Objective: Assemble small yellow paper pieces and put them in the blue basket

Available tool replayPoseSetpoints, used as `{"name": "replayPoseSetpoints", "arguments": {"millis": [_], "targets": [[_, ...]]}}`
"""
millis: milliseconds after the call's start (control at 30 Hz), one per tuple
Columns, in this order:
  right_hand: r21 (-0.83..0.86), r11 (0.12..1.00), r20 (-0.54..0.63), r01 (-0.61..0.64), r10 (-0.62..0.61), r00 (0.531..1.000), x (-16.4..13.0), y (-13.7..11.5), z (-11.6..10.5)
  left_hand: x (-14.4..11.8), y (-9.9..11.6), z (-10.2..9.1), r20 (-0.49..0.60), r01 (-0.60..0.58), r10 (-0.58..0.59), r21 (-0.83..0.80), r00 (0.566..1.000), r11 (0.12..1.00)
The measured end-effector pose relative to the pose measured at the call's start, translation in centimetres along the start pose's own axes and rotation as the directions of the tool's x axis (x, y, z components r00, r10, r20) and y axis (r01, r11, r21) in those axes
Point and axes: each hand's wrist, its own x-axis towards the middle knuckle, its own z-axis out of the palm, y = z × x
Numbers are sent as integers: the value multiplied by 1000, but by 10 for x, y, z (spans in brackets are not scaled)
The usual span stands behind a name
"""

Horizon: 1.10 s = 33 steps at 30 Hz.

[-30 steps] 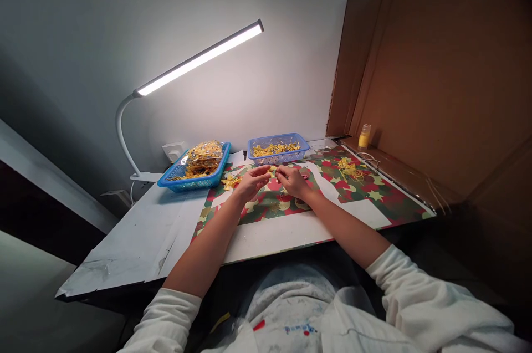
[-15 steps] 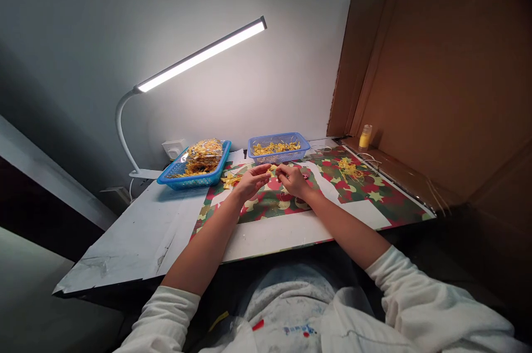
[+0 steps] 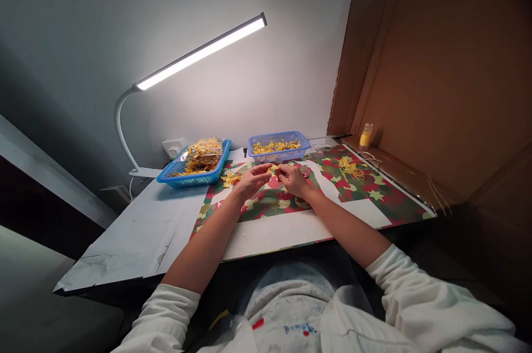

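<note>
Left hand (image 3: pixel 251 182) and right hand (image 3: pixel 292 180) pinch small yellow piece (image 3: pixel 273 169) above counter (image 3: pixel 124 242).
Fingers of both pressed on the piece, held between them, in front of periwinkle plastic basket (image 3: pixel 266 158) of yellow scraps (image 3: pixel 276 146); blue basket (image 3: pixel 203 179) left, lit desk lamp (image 3: pixel 203 52) behind.
</note>
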Motion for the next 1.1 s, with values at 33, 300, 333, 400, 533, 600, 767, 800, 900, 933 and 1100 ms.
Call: {"name": "replayPoseSetpoints", "arguments": {"millis": [33, 300, 333, 400, 533, 600, 767, 800, 900, 933, 1100], "targets": [[0, 1000, -1, -5, 5, 1000, 0, 0, 0, 0, 0, 0, 4, 2, -2, 4, 1000, 1000], [47, 999, -16, -27, 27, 1000, -1, -1, 2, 0, 0, 1, 19, 12, -12, 4, 1000, 1000], [61, 998, -19, -23, 25, 1000, -1, -2, 2, 0, 0, 1, 15, 13, -13, 4, 1000, 1000], [89, 996, -33, -17, 20, 999, -1, -2, 3, 0, 0, 1, 6, 7, -7, 3, 1000, 1000], [124, 992, -71, -13, 22, 997, -1, -2, 4, 0, 1, 1, 0, -14, 14, -8, 1000, 1000], [129, 992, -88, -12, 24, 996, 1, -1, 4, 0, 1, 1, 8, -19, 19, -5, 1000, 1000], [105, 994, -138, 6, 8, 990, 2, 1, 3, 0, 2, 1, 34, -26, 25, 11, 999, 1000], [107, 994, -138, 4, 11, 990, 3, 2, 3, 0, 2, 1, 38, -24, 24, 12, 999, 1000], [151, 988, -116, -14, 32, 993, 2, 3, 3, -1, 2, 0, 54, -27, 26, 20, 998, 999], [171, 985, -103, -20, 38, 994, 2, 3, 3, -1, 2, 0, 59, -30, 28, 24, 998, 999], [202, 979, -74, -33, 49, 996, 2, 4, 4, -1, 1, 2, 59, -39, 36, 56, 998, 998]]}}
